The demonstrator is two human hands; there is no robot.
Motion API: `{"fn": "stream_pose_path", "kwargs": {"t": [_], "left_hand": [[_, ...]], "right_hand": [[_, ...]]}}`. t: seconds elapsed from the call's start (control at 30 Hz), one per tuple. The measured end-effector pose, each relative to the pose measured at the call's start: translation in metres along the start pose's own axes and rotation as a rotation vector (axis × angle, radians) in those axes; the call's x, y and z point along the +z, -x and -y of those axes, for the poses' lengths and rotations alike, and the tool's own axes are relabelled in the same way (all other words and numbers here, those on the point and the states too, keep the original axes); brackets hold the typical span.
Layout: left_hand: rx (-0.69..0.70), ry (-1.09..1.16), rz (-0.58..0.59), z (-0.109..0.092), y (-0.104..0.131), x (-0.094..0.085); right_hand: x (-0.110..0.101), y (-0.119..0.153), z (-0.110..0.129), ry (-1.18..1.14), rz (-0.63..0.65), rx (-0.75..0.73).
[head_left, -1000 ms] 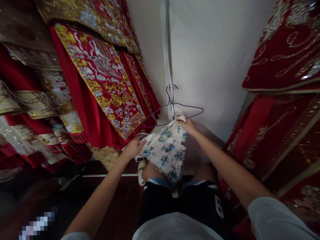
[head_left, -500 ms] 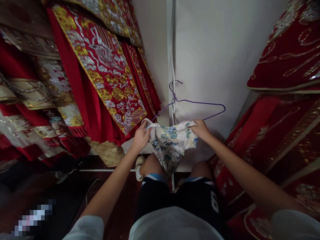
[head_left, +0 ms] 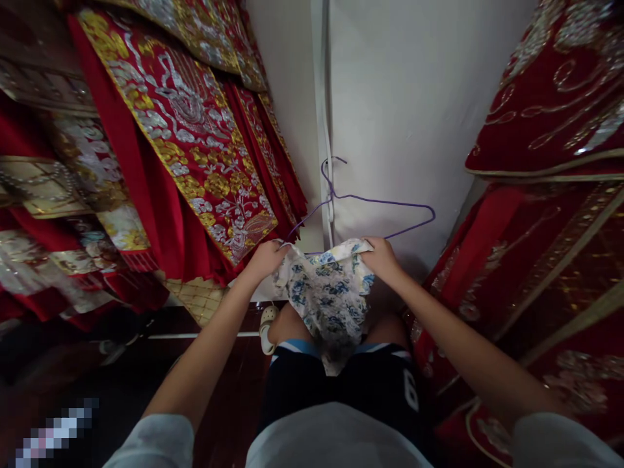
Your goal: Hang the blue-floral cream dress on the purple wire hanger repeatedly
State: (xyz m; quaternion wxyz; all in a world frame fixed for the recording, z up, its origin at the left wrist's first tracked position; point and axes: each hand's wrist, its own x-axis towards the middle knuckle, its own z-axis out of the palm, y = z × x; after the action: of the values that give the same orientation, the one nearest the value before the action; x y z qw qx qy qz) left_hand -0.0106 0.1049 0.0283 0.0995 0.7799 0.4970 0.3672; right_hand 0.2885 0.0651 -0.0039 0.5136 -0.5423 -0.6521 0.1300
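A white garment with a blue floral print (head_left: 331,292) hangs between my two hands, its lower part drooping over my lap. My left hand (head_left: 269,259) is closed on its upper left edge, and my right hand (head_left: 381,259) pinches its upper right edge. Behind the cloth is a purple wire hanger (head_left: 385,200), hook upward against the wall. The hanger's lower bar is partly covered by the garment and my hands, so I cannot tell how the cloth meets it. The left fingertips are partly hidden.
Red and gold embroidered garments (head_left: 195,130) hang on the left, and more red beaded ones (head_left: 546,104) on the right. A pale wall (head_left: 400,97) with a vertical strip (head_left: 322,97) stands ahead. A cream clog (head_left: 268,322) is on my foot below.
The garment has spread wider and hangs lower over my lap. My left hand has shifted slightly left and turned knuckles-up over the cloth's edge. The view has moved slightly right.
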Motion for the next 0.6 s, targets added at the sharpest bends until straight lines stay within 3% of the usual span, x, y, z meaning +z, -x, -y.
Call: {"fn": "stream_pose_path", "kwargs": {"t": [0.13,0.27,0.33,0.5,0.6], "left_hand": [[0.159,0.007,-0.101,-0.027,-0.016,0.006],[0.146,0.111,-0.312,-0.045,-0.025,0.013],[0.166,0.166,-0.370,-0.047,-0.025,0.013],[0.228,0.156,-0.373,-0.044,-0.023,0.004],[0.258,0.099,-0.298,-0.045,-0.023,-0.003]], "right_hand": [[0.004,0.002,0.001,-0.121,0.046,0.039],[0.001,0.002,-0.001,-0.212,0.075,0.057],[-0.007,0.001,-0.005,-0.203,-0.007,0.022],[-0.047,-0.017,-0.028,-0.119,-0.431,-0.009],[-0.069,-0.039,-0.045,-0.068,-0.371,-0.003]]}}
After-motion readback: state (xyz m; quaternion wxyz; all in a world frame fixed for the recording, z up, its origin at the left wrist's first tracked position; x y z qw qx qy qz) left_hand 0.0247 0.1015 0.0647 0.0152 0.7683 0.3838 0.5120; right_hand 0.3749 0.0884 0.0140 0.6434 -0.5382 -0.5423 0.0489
